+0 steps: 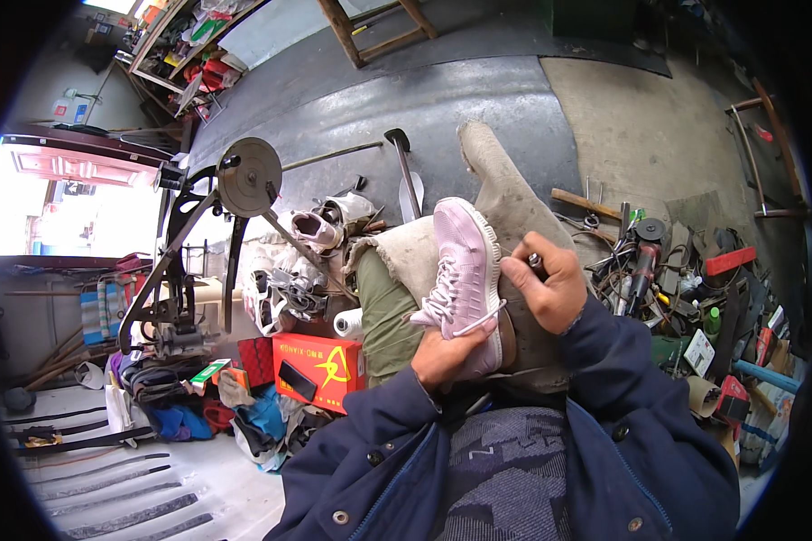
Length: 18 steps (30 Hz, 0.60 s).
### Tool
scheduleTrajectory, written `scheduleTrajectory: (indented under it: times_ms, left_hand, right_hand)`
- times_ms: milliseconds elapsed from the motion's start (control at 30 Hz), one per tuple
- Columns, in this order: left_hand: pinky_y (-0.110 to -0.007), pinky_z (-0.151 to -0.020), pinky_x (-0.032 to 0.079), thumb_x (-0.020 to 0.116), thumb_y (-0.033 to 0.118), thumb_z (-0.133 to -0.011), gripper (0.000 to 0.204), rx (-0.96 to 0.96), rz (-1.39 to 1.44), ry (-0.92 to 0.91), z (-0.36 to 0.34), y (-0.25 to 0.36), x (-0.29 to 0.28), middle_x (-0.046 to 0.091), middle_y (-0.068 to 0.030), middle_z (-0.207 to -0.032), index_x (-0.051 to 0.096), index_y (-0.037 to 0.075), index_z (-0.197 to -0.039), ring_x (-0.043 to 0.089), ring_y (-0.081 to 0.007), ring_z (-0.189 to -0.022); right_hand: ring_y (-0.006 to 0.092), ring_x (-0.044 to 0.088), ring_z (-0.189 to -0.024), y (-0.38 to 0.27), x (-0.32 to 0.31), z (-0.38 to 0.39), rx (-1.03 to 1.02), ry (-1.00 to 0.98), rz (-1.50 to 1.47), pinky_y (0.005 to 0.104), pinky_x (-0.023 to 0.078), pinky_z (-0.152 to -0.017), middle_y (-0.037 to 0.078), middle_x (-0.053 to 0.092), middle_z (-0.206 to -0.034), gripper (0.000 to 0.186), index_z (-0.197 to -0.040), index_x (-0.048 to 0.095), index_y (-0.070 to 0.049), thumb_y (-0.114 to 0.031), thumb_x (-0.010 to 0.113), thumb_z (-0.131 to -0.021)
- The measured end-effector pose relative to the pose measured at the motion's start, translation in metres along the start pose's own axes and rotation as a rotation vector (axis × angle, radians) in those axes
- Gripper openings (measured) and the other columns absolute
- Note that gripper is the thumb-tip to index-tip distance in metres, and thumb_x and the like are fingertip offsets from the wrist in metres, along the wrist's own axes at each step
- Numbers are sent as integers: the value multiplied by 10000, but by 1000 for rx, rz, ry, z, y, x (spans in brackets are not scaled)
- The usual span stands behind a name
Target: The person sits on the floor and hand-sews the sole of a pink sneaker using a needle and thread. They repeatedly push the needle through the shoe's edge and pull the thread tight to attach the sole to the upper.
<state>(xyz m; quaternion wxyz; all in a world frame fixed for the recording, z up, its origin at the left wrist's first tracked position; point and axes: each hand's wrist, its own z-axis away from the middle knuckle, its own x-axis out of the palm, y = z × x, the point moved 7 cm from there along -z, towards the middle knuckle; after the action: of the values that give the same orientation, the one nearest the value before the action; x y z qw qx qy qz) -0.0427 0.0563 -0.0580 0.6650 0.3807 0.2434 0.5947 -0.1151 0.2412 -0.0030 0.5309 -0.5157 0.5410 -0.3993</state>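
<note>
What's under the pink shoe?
Beige cloth shows on both sides of the shoe, green trouser leg to its left. Left hand holds the heel end. What's directly beneath, and any contact there, is hidden.

Matt fabric shoe (460,239); rough, frayed lap cloth (514,198); smooth wheel (253,171), apparently metal.
</note>
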Motion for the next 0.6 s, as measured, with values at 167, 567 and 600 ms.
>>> scheduleTrajectory:
  times_ms: [167,567,600]
  left_hand:
    - [-323,-949,522,785,141,-934,400,25,234,25,9,-2,-5,728,-74,-1200,689,-23,-1287,672,-171,-1069]
    - [-329,-1004,510,775,56,-920,421,74,441,-18,14,5,-7,722,-83,-1240,660,-13,-1320,677,-185,-1122]
    - [-329,-1013,506,775,56,-921,424,65,430,-18,13,4,-8,719,-81,-1250,658,-12,-1323,673,-183,-1133]
  right_hand:
    - [42,484,-538,30,-17,-7,312,43,-551,211,326,-463,-33,567,-687,184,-909,582,-96,-194,660,-1043]
    - [173,591,-837,-10,-49,-7,-89,27,433,309,496,-835,94,655,-964,435,-1428,558,26,1,485,-999]
    - [189,615,-846,-16,-37,1,-114,-69,401,318,510,-840,112,661,-977,455,-1449,558,14,17,502,-997]
